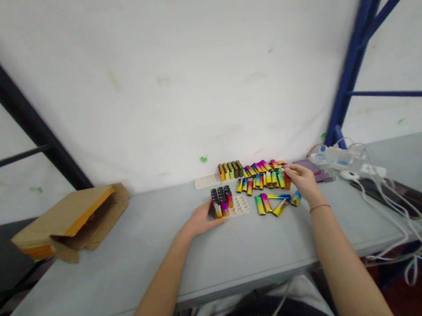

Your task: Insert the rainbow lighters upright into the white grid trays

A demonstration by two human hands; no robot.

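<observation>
My left hand [202, 219] rests on the grey table [162, 253] against the left edge of a white tray [239, 206] that holds several upright rainbow-coloured lighters [222, 200]. Its fingers curl round the tray's side. My right hand [300, 181] reaches into a pile of loose rainbow lighters [264, 180] lying flat and pinches one at the pile's right end. A few more lighters [275, 204] lie just in front of the pile, below this hand.
A second white tray [207, 181] with several upright lighters [230, 170] stands at the wall. An open cardboard box [69, 224] lies at the left. A power strip and tangled white cables [365, 174] sit at the right, beside blue shelf posts [357, 39].
</observation>
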